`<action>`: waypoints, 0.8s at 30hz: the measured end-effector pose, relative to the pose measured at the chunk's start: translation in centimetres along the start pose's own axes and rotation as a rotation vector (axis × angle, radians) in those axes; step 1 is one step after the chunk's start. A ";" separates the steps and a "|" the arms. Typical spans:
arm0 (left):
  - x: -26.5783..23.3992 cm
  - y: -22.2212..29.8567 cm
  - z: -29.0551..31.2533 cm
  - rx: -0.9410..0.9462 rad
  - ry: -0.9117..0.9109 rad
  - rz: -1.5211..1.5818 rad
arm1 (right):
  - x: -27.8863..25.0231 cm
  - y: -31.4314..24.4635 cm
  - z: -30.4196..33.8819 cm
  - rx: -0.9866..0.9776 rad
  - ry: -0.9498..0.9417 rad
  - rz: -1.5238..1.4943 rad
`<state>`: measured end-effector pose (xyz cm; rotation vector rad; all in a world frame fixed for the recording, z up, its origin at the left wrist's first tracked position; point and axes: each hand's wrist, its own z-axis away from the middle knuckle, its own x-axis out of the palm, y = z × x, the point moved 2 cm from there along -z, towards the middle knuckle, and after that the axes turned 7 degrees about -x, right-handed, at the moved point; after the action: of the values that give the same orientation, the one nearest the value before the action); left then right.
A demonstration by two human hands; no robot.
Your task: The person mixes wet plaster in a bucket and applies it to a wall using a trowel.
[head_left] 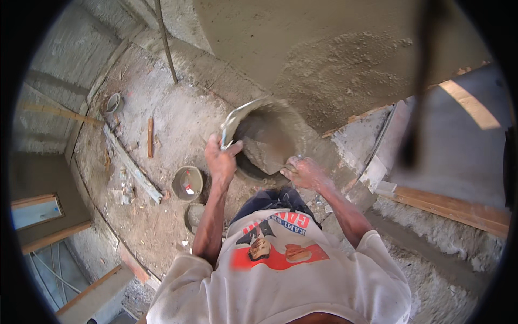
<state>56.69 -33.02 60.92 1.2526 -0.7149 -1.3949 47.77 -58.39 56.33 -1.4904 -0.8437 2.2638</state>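
A round, mortar-smeared bucket (303, 135) is in front of me, its mouth facing up toward me. My left hand (220, 161) is closed on the bucket's left rim, beside its pale wire handle (235, 114). In my right hand (306, 174), the fingers wrap round the handle of a trowel at the bucket's near right edge. The trowel's grey, mortar-coated blade (261, 156) reaches into the bucket's mouth. Inside, the bucket is dark and partly blurred, so how much mortar it holds is hard to make out.
Ahead stands a wall (345, 70) with wet, partly rough plaster. Two small buckets (188, 182) (195, 217) sit on the dusty floor at my left, near a long board (131, 161) and a short wood strip (150, 138). A thin pole (166, 43) leans farther off. A blurred dark shape (418, 108) hangs at right.
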 end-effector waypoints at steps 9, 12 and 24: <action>-5.6 -9.9 0.2 -0.035 0.272 0.189 | -13.0 -0.1 2.1 0.159 -0.242 -0.669; -6.2 -11.3 0.6 -0.081 0.308 0.168 | -18.9 6.7 3.1 0.445 -0.147 -0.693; -5.3 -8.6 0.7 -0.155 0.198 0.025 | -10.7 6.5 6.5 0.221 0.423 -0.248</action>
<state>52.61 -26.07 54.81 1.2342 -0.4761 -1.2608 46.77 -71.23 62.00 -1.5788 -0.5916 1.7149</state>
